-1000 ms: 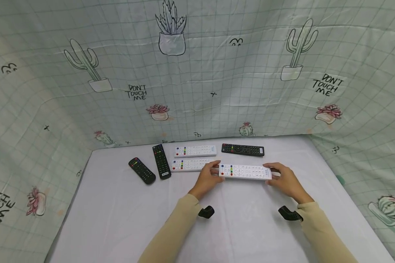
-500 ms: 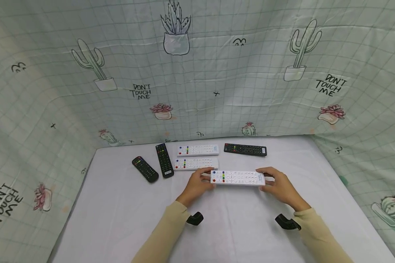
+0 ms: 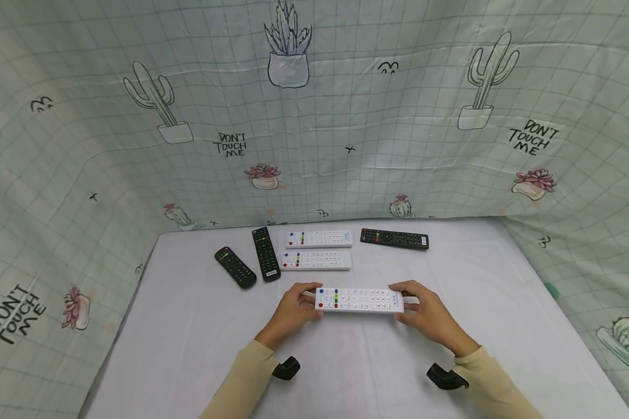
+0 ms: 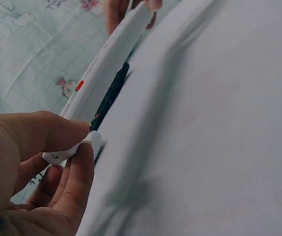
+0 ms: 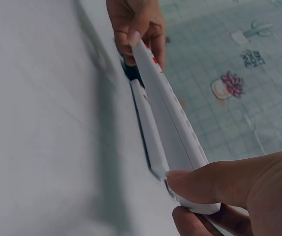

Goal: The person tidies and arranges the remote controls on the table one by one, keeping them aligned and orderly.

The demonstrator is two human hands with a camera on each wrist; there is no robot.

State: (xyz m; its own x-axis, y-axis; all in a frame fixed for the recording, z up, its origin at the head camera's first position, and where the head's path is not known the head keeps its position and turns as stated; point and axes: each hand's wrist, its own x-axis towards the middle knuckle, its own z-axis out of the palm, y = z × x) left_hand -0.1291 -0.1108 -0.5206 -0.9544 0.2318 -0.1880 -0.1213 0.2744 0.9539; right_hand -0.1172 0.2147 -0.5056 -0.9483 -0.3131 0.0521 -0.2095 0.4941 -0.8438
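Note:
A white remote control with rows of buttons, some coloured, is held level between both hands, its button side up. My left hand pinches its left end, thumb on the near edge and fingers on the far edge. At the other end my right hand pinches it the same way. In the right wrist view the raised remote hangs over the table, with a shadow cast on the cloth. The left wrist view shows the thumb and fingers of the left hand on the near end.
Behind the held remote lie two white remotes, a nearer one and a farther one. Black remotes lie left, beside them and back right. A patterned curtain borders the white table.
Both hands have carried the white remote toward the person and to the left, away from the two white remotes lying behind. The head view has shifted slightly; the other remotes stay put.

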